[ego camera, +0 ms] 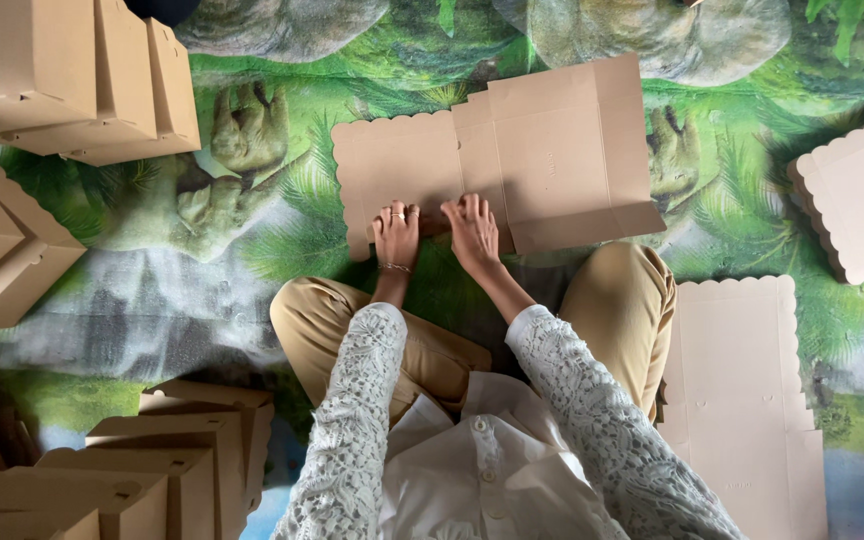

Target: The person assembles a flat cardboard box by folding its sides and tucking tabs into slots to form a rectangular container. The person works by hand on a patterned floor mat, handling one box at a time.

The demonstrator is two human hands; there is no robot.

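Cardboard blank [512, 160] is lying flat on the floor mat [252, 250]; I'm pressing its near edge with left hand [396, 232] and right hand [473, 230], fingers spread, gripping nothing. Folding looks barely begun; finished boxes [72, 80] are stacking nearby.

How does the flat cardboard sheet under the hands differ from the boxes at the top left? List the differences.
The cardboard sheet lies unfolded on the printed mat, its scalloped flap spread out; the boxes are already folded into closed shapes. The sheet lies alone, pressed at its near edge by the left hand and right hand; the boxes are grouped together, untouched. Both are plain brown cardboard.
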